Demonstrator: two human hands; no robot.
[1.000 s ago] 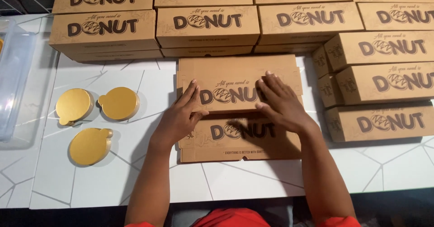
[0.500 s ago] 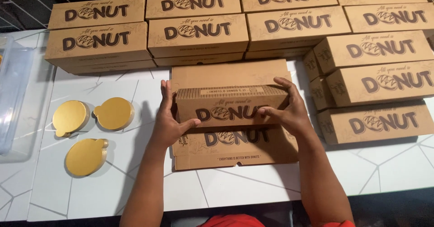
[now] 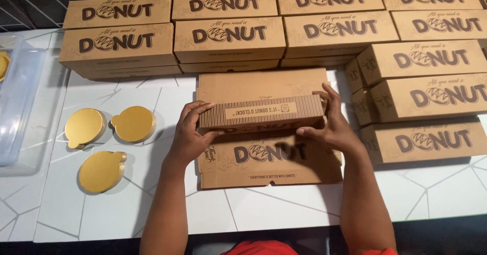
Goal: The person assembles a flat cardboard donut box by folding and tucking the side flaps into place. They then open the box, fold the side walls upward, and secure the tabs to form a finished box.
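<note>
I hold a brown cardboard box (image 3: 261, 112) between both hands, tipped so its striped side faces me. My left hand (image 3: 192, 134) grips its left end and my right hand (image 3: 332, 124) grips its right end. The box hovers just above a stack of flat, unfolded brown box blanks (image 3: 271, 161) lying on the white table (image 3: 284, 209).
Rows of finished brown boxes (image 3: 228, 34) are stacked along the back, and another pile (image 3: 423, 100) stands at the right. Three stacks of round gold cake boards (image 3: 104, 143) lie to the left. A clear plastic tub (image 3: 18, 103) sits at the far left.
The box was pressed flat on the pile a second ago; both hands have since lifted it and turned it so the striped side faces up toward me.
</note>
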